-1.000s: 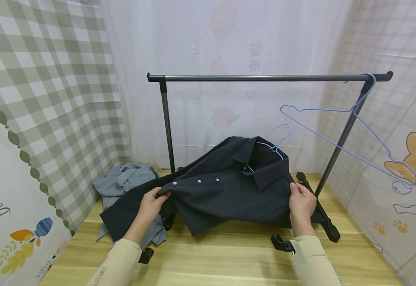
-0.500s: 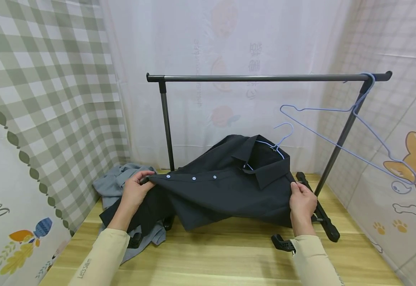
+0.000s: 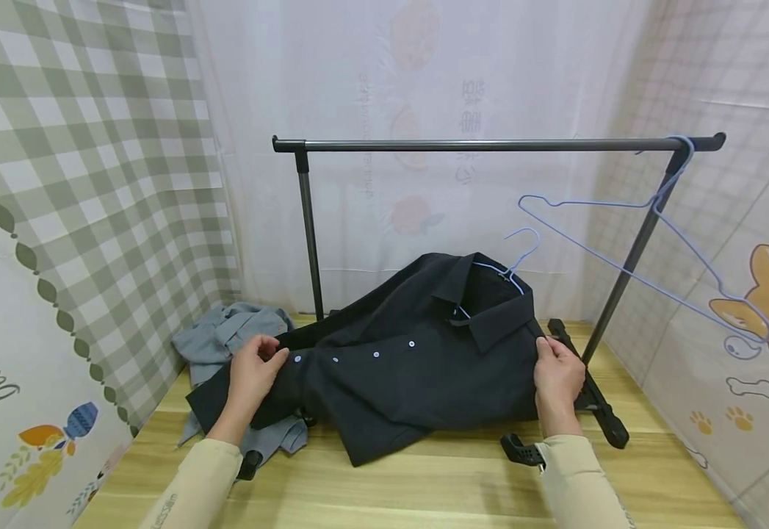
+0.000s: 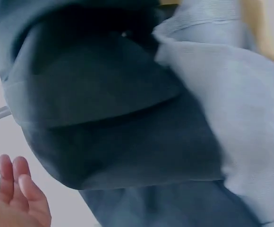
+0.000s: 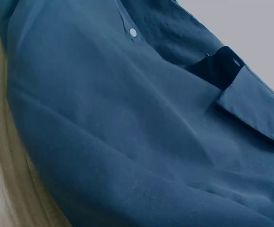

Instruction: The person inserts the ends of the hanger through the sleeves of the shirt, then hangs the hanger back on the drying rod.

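Observation:
A dark button-up shirt (image 3: pixel 384 389) lies across the table on a light blue wire hanger (image 3: pixel 523 253), whose hook sticks up out of the collar. My right hand (image 3: pixel 558 373) pinches the shirt's shoulder on the right. At the left end of the button row, my left hand (image 3: pixel 252 378) has its thumb and fingers parted beside the cloth. In the left wrist view, the left hand's fingers (image 4: pixel 19 179) appear loosely bent with nothing between them. White buttons (image 5: pixel 133 32) run along the placket. The right wrist view shows the shirt front and collar, with the right hand out of sight.
A clothes rack (image 3: pixel 490 145) stands behind the shirt, its black foot (image 3: pixel 612 426) at the right. A second blue hanger (image 3: pixel 622 264) hangs from the rail's right end. Grey-blue clothing (image 3: pixel 225 330) lies crumpled at the left, partly under a dark sleeve. Patterned cloth walls enclose the table.
My left hand pulled the shirt's button edge to the left, then let go of it; the edge has dropped lower. My right hand has stayed at the shoulder.

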`<state>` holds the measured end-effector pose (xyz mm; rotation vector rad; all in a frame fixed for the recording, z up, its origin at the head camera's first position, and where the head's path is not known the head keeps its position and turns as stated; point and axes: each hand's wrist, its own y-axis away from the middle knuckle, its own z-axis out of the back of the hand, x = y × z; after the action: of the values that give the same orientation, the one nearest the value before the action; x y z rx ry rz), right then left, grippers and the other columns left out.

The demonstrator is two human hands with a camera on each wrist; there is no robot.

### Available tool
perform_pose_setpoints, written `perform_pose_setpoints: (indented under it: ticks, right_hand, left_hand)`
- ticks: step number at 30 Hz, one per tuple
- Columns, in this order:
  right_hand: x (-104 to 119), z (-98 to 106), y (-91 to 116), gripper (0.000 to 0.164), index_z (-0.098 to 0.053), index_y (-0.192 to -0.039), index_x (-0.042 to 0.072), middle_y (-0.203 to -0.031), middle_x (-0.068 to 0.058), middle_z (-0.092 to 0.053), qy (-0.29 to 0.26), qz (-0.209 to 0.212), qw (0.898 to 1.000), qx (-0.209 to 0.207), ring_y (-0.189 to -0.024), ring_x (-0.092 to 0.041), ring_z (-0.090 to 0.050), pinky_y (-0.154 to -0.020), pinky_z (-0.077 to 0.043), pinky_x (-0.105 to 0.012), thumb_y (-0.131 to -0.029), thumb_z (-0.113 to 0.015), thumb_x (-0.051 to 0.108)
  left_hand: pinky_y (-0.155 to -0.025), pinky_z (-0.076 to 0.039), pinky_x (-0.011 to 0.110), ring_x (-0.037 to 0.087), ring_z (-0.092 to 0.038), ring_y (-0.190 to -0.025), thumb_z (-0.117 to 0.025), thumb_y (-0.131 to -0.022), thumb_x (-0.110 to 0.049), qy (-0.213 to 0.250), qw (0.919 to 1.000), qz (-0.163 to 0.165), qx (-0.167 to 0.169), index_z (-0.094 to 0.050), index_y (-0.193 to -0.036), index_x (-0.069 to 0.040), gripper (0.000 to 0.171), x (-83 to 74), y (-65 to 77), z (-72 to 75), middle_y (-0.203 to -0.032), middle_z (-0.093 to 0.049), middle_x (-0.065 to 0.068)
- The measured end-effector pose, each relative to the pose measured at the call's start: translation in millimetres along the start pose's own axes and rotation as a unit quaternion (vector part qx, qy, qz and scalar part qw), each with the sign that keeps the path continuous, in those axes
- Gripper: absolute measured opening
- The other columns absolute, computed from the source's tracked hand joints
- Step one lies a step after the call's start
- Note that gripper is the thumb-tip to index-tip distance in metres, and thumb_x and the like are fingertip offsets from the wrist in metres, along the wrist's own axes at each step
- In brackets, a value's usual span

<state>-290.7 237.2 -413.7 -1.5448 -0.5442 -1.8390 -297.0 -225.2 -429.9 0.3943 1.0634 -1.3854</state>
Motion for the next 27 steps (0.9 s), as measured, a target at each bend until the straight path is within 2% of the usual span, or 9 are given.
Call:
perform_pose_setpoints:
  ticks: [4,6,9,12,15,18,21,23,27]
  right_hand:
    - [-0.5,0.0,0.8,0.036,-0.069,-0.121,-0.002,-0.128,-0.023,-0.061,0.003,0.002,1.0,-0.001,-0.127,-0.039,-0.048,-0.107,-0.032,-0.051,-0.101,-0.057,0.025]
    - [-0.5,0.0,1.1,0.036,-0.069,-0.121,-0.002,-0.128,-0.023,-0.061,0.004,0.002,1.0,-0.001,-0.127,-0.039,-0.047,-0.108,-0.032,-0.051,-0.101,-0.057,0.025]
    - [-0.1,0.4,1.3,0.036,-0.068,-0.122,-0.002,-0.128,-0.022,-0.061,0.004,0.001,1.0,0.002,-0.128,-0.039,-0.047,-0.108,-0.032,-0.051,-0.102,-0.057,0.026]
    - [0.3,0.5,1.5,0.037,-0.068,-0.122,-0.002,-0.129,-0.022,-0.061,0.003,0.001,1.0,0.006,-0.129,-0.039,-0.047,-0.108,-0.032,-0.052,-0.102,-0.057,0.026]
    - [0.3,0.8,1.0,0.037,-0.068,-0.122,-0.002,-0.13,-0.022,-0.061,0.006,0.001,1.0,0.004,-0.13,-0.039,-0.046,-0.109,-0.031,-0.052,-0.101,-0.057,0.027]
    - [0.0,0.7,0.6,0.037,-0.069,-0.122,-0.001,-0.129,-0.022,-0.061,0.011,0.001,1.0,0.003,-0.129,-0.04,-0.046,-0.109,-0.03,-0.052,-0.101,-0.058,0.027]
    - [0.5,0.8,-0.1,0.037,-0.069,-0.121,-0.002,-0.128,-0.023,-0.061,0.009,0.002,1.0,0.002,-0.129,-0.04,-0.047,-0.108,-0.031,-0.052,-0.101,-0.058,0.027]
    - [1.1,1.5,-0.8,0.037,-0.068,-0.122,-0.003,-0.128,-0.023,-0.061,0.005,0.004,1.0,-0.001,-0.129,-0.04,-0.047,-0.109,-0.032,-0.051,-0.101,-0.058,0.026]
    - [2.3,3.2,-2.4,0.037,-0.068,-0.122,-0.003,-0.129,-0.022,-0.061,0.003,0.008,1.0,-0.004,-0.13,-0.039,-0.047,-0.109,-0.033,-0.05,-0.1,-0.058,0.026]
  left_hand:
    - [-0.068,-0.042,0.036,0.022,-0.053,-0.073,-0.068,-0.093,-0.044,-0.043,0.9983,0.012,0.037,-0.066,-0.087,-0.011,0.033,3.4,14.1,-1.4,-0.08,-0.061,0.003]
    - [-0.074,-0.046,0.039,0.023,-0.058,-0.083,-0.065,-0.091,-0.056,-0.066,0.9948,0.013,0.077,-0.069,-0.096,-0.013,0.043,3.5,21.7,-1.6,-0.093,-0.065,0.003]
    - [-0.09,-0.046,0.052,0.034,-0.058,-0.111,-0.064,-0.085,-0.067,-0.104,0.9836,0.015,0.147,-0.063,-0.127,-0.012,0.068,2.4,33.0,-3.7,-0.126,-0.061,0.011]
    - [-0.099,-0.038,0.063,0.044,-0.046,-0.13,-0.07,-0.082,-0.064,-0.143,0.9681,0.009,0.205,-0.045,-0.148,-0.008,0.089,2.5,42.5,-10.1,-0.147,-0.046,0.02]
    - [-0.099,-0.038,0.062,0.045,-0.047,-0.129,-0.078,-0.084,-0.046,-0.169,0.9599,-0.015,0.223,-0.043,-0.15,-0.008,0.084,6.2,49.2,-21.6,-0.146,-0.047,0.021]
    - [-0.086,-0.049,0.05,0.033,-0.064,-0.103,-0.078,-0.086,-0.018,-0.168,0.9619,-0.06,0.208,-0.061,-0.131,-0.011,0.049,12.5,53.0,-32.7,-0.117,-0.067,0.011]
    - [-0.063,-0.045,0.035,0.016,-0.058,-0.065,-0.069,-0.087,0.001,-0.142,0.9607,-0.103,0.215,-0.069,-0.093,-0.014,0.016,17.3,53.4,-38.9,-0.074,-0.063,-0.003]
    - [-0.056,-0.036,0.03,0.008,-0.044,-0.052,-0.064,-0.086,0.005,-0.119,0.9544,-0.128,0.242,-0.06,-0.074,-0.016,0.025,17.9,52.4,-39.6,-0.061,-0.048,-0.008]
    - [-0.051,-0.032,0.025,0.004,-0.035,-0.047,-0.06,-0.084,0.006,-0.098,0.928,-0.161,0.321,-0.048,-0.064,-0.018,0.033,14.4,47.4,-31.9,-0.058,-0.04,-0.01]
